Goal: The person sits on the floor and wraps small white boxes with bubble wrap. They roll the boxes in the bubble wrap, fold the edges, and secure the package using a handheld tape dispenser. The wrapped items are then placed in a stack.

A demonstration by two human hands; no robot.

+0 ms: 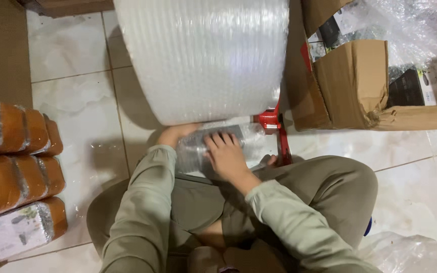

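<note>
A dark box-shaped item wrapped in bubble wrap [198, 144] lies on the floor at my knees, just under a big roll of bubble wrap [203, 55]. My right hand [226, 154] lies flat on top of the wrapped item, fingers spread and pressing down. My left hand [174, 134] grips the item's far left end, partly hidden beneath the roll. The sheet from the roll runs down over the item.
A red tape dispenser [275, 129] lies right of the item. An open cardboard box [350, 86] with boxed goods and plastic stands at the right. Orange-brown taped parcels [16, 172] are stacked at the left. Loose plastic [410, 253] lies at bottom right.
</note>
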